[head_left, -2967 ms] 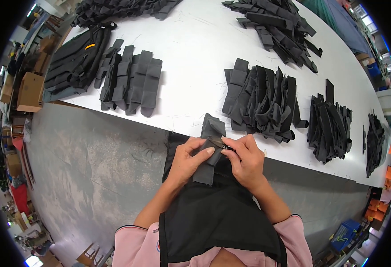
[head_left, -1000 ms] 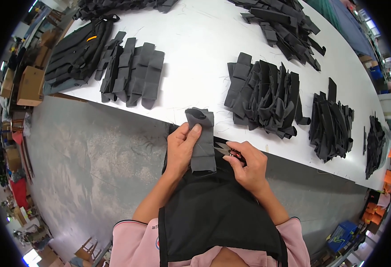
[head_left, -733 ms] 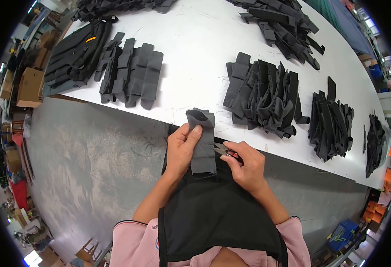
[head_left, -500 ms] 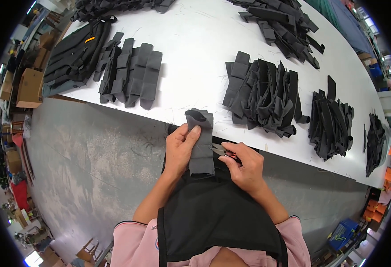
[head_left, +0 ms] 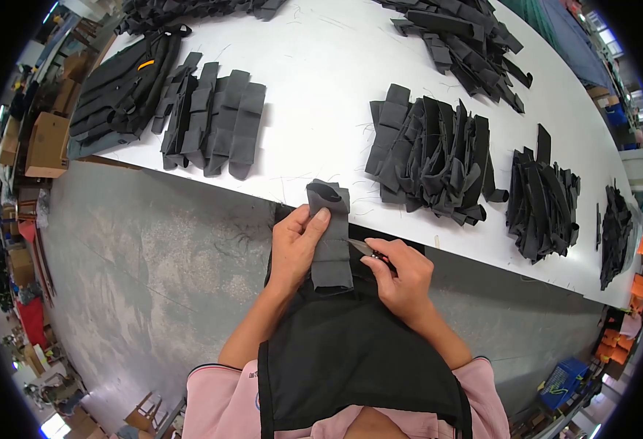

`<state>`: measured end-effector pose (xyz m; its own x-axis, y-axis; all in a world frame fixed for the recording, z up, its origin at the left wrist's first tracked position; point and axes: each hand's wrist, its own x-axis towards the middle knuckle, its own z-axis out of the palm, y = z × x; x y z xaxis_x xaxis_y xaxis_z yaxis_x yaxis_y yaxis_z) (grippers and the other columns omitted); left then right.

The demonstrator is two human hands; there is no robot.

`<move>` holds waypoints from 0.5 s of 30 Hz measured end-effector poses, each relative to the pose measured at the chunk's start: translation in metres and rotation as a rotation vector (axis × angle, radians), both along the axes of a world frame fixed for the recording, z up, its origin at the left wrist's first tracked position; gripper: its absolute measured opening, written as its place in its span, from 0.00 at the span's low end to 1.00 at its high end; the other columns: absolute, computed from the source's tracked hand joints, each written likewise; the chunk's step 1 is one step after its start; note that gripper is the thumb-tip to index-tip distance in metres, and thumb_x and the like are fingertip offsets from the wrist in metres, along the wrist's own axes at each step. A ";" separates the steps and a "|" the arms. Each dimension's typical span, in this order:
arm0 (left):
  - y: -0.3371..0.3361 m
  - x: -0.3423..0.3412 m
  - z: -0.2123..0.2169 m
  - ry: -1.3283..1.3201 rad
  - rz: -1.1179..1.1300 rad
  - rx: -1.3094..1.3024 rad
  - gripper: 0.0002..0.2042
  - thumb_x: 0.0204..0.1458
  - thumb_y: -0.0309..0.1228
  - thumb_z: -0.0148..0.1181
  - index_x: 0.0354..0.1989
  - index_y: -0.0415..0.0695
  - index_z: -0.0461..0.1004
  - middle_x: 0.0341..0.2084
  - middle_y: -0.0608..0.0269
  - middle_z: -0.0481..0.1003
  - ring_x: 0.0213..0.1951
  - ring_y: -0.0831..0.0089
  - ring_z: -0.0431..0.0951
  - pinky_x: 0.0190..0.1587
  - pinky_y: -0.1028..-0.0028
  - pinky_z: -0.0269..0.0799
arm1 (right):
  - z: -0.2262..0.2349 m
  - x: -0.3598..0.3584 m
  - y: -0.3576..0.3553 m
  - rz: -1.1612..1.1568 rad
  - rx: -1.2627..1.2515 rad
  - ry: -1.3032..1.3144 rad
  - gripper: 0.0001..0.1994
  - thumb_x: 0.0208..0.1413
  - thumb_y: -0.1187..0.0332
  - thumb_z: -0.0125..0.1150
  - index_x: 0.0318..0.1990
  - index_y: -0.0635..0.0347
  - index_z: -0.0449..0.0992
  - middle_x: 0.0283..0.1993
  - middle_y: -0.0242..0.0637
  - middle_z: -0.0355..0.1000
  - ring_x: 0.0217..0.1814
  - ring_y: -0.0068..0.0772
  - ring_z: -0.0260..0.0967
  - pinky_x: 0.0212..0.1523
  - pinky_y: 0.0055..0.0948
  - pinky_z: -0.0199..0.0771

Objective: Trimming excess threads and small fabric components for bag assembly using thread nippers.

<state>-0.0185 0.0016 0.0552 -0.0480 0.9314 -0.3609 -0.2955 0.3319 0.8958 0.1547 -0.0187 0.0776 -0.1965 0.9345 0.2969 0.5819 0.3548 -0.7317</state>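
Note:
My left hand is closed on a dark grey fabric strip, its thumb lying on top. The strip hangs upright in front of the table's edge, with a folded loop at its upper end and seams across it. In my right hand is a small pair of thread snips, gripped between thumb and fingers. The blades look closed together, and their tips touch or nearly touch the strip's right edge. My fingers hide most of the snips' handle.
The white table carries a row of grey strips at left, a larger pile right of centre and a smaller bundle beyond it. A black backpack lies at the left corner. Cardboard boxes stand past that.
The snips' blades, parted half a second ago, have come together at the strip's edge. Both hands stay in nearly the same place.

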 end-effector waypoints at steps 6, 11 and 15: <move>0.000 0.000 -0.007 0.073 0.004 0.033 0.10 0.57 0.33 0.56 0.32 0.37 0.72 0.25 0.75 0.70 0.28 0.89 0.63 0.31 0.85 0.60 | -0.004 -0.002 0.005 0.031 0.012 0.007 0.11 0.42 0.75 0.65 0.37 0.62 0.76 0.25 0.36 0.72 0.22 0.33 0.67 0.24 0.27 0.65; 0.002 0.000 -0.002 0.043 0.032 0.031 0.11 0.56 0.33 0.56 0.27 0.38 0.70 0.22 0.77 0.66 0.26 0.89 0.60 0.28 0.84 0.57 | 0.005 -0.001 0.007 0.082 0.012 -0.018 0.12 0.43 0.73 0.65 0.38 0.60 0.75 0.24 0.33 0.70 0.22 0.32 0.66 0.24 0.27 0.61; 0.001 -0.002 -0.009 0.095 0.012 0.048 0.12 0.56 0.33 0.57 0.23 0.40 0.67 0.19 0.78 0.63 0.25 0.90 0.57 0.26 0.84 0.53 | 0.009 -0.001 0.012 0.184 0.087 -0.166 0.13 0.42 0.75 0.64 0.38 0.61 0.73 0.27 0.35 0.71 0.23 0.33 0.68 0.25 0.28 0.63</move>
<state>-0.0200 0.0024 0.0458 -0.0913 0.9465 -0.3096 -0.2121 0.2853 0.9347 0.1537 -0.0069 0.0863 -0.4133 0.8511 0.3237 0.6117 0.5229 -0.5936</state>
